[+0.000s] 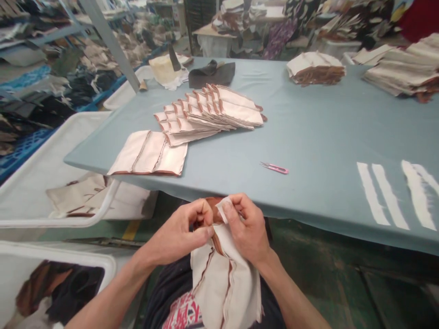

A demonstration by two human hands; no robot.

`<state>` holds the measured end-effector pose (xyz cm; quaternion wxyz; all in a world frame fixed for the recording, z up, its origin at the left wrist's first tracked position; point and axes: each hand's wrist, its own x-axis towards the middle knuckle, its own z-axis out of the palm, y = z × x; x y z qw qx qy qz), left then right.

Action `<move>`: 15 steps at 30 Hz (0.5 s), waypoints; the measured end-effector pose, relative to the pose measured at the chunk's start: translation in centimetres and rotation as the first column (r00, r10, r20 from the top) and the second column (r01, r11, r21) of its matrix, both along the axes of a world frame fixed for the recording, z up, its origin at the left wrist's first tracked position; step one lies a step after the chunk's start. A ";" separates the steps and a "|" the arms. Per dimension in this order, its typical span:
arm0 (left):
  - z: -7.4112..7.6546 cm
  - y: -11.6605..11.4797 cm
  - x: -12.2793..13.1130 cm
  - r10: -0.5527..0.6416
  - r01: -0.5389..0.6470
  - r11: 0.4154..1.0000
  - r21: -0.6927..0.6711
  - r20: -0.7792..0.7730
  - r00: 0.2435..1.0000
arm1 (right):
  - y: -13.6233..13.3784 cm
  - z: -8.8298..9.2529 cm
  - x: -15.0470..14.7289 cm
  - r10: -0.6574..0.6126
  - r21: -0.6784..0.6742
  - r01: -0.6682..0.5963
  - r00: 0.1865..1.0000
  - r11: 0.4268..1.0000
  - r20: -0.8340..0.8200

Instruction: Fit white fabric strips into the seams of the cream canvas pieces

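Both my hands hold a cream fabric piece with brown stitched edges (222,278) over my lap, below the table's near edge. My left hand (185,230) pinches its upper edge from the left, fingers closed. My right hand (245,226) grips the top corner from the right, fingers curled on the cloth. The piece hangs down between my forearms. On the grey-blue table (318,137) lies a flat cream piece (149,153) near the front left, and behind it a fanned row of several similar pieces (211,112). Small pink thread snips (274,168) lie on the table ahead of my hands.
White bins stand at the left: one (37,183) holds cream pieces, a nearer one (51,283) holds dark and brown cloth. More stacks of fabric (315,68) (404,68) sit at the table's far right. A dark cloth (212,74) lies at the far side. White tape strips (394,194) mark the table.
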<state>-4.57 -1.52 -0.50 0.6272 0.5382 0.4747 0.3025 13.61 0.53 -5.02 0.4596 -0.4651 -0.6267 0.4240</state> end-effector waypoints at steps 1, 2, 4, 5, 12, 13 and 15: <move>0.1 -0.1 0.0 -0.005 0.006 1.000 0.023 -0.027 1.000 | 0.3 0.1 0.1 0.020 0.037 -0.022 0.999 0.999 0.037; 0.2 -0.2 0.1 -0.010 0.013 0.999 0.049 -0.046 0.999 | 0.8 0.3 0.2 0.049 0.081 -0.055 0.996 0.995 0.070; 0.2 -0.5 0.3 -0.011 0.017 0.995 0.101 -0.055 0.998 | 1.7 1.0 0.7 0.143 0.150 -0.165 0.979 0.975 0.147; 0.3 -0.6 0.5 -0.003 0.009 0.992 0.126 -0.053 0.999 | 2.1 1.5 0.9 0.205 0.167 -0.236 0.961 0.957 0.186; 1.1 -0.8 1.0 0.066 -0.045 0.989 0.142 -0.146 0.987 | 2.3 3.3 1.6 0.236 0.116 -0.259 0.955 0.959 0.180; 1.2 -0.6 0.7 0.048 -0.020 0.989 0.146 -0.186 0.981 | 2.1 3.4 1.5 0.220 0.124 -0.242 0.961 0.962 0.166; 1.3 -0.1 0.1 -0.030 0.081 0.978 0.195 -0.253 0.967 | 2.0 3.5 1.4 0.231 0.138 -0.251 0.962 0.958 0.142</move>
